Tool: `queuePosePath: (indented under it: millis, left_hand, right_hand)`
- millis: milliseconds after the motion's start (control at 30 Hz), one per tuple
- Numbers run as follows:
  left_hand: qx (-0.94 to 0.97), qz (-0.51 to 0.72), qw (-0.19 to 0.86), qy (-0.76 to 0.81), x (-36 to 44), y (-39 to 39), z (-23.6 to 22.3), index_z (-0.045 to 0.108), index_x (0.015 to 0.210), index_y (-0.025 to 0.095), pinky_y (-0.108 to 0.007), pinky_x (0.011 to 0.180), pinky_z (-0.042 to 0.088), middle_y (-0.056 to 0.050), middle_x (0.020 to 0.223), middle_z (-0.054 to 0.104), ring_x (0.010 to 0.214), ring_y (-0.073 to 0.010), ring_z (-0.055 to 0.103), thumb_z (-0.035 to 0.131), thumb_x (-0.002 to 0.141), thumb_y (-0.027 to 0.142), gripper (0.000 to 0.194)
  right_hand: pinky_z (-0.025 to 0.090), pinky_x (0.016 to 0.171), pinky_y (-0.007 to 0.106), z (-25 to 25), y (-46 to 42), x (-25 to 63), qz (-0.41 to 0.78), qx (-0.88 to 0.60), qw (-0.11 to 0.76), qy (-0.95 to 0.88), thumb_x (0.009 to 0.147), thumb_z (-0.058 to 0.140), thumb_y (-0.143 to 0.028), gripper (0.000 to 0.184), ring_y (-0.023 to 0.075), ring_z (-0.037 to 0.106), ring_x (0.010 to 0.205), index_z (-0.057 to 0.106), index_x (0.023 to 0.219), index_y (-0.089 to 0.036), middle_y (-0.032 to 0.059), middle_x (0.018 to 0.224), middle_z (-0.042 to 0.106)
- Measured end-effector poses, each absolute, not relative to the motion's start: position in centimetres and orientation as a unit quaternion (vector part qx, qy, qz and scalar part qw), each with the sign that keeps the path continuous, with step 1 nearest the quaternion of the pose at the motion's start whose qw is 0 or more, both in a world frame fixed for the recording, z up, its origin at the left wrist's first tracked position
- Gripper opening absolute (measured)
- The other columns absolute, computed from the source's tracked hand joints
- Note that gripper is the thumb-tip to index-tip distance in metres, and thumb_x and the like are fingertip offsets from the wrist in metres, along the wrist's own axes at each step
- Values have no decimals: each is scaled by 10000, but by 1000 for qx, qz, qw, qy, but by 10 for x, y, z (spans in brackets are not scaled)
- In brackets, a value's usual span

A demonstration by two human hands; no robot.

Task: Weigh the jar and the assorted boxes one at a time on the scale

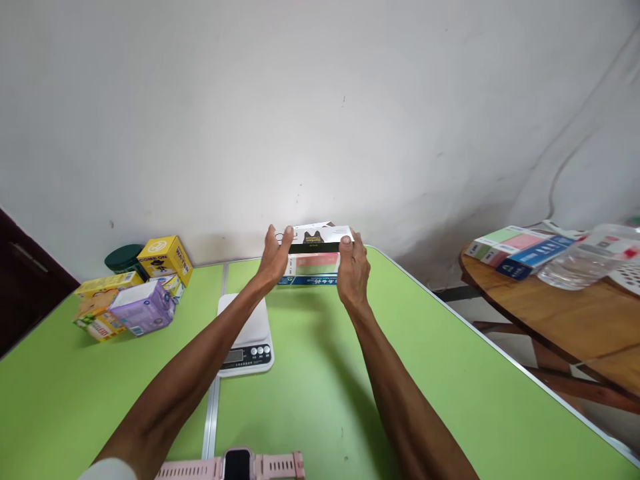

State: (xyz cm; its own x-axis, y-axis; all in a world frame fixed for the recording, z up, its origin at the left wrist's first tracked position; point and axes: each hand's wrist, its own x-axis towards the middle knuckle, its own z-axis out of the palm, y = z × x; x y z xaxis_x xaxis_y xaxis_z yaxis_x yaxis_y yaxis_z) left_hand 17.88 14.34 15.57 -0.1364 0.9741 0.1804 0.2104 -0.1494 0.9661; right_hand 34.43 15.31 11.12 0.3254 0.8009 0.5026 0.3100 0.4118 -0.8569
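White-and-black box (325, 237), one | we grip its ends, left hand (275, 260) at nine o'clock, right hand (354, 272) at three; long axis between, neither nearer | placed at our twelve o'clock

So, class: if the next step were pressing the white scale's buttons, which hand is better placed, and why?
Probably the left hand: its forearm crosses over the scale, while the right hand is farther off. Both hold the box.

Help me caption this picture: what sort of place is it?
Indoors, perhaps a room at home: a green table bearing a digital scale, with a wooden table beside it.
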Motion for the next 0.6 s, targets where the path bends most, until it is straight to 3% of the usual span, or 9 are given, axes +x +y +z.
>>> queuePosePath:
  millis: [167,400,600]
  left_hand:
    - [507,533,349,581,112,79,141,249,1647,280,-406,1326,40,-49,1764,142,1637,-262,72,454,926,780,901]
    - [427,508,372,649,51,7,82,198,1665,230,-432,1331,54,-67,1761,120,1633,-266,59,406,931,788,945]
    - [407,509,387,652,40,-9,60,250,1648,212,-440,1330,50,-95,1755,129,1630,-281,50,434,906,812,971]
  right_hand:
    - [212,1281,546,96,104,301,282,-452,598,-599,940,385,-810,880,332,318,1560,496,1556,-191,131,1644,435]
    - [196,1291,591,48,53,251,357,-431,512,-652,946,413,-793,795,335,290,1578,573,1500,-245,99,1606,497]
    - [214,1288,601,28,35,240,374,-460,476,-650,930,396,-821,894,360,319,1564,563,1508,-159,161,1599,491]
